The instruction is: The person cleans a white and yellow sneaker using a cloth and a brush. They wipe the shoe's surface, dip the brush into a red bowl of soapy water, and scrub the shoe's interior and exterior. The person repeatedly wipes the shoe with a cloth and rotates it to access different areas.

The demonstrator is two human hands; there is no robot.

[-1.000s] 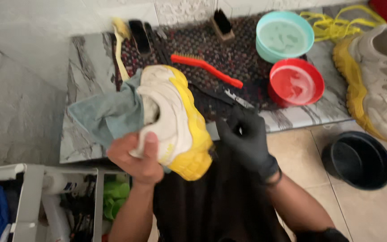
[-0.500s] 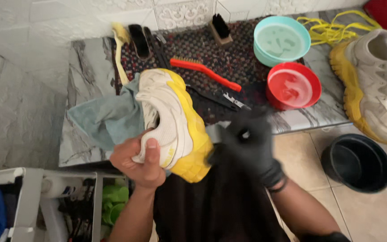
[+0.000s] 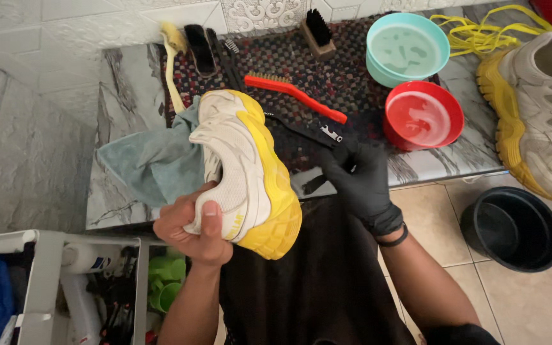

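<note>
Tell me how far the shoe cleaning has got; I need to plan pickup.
Looks partly done. The white-and-yellow shoe in the left hand looks fairly clean, with a teal cloth under it. The gloved right hand is at a black brush on the mat. Left: the second shoe looks grubby, and the yellow laces lie loose.

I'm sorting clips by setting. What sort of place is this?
Probably a home shoe-cleaning corner: a marble counter against a tiled wall, holding brushes and two bowls. The left hand holds a white and yellow sneaker; its mate waits on the counter.
</note>
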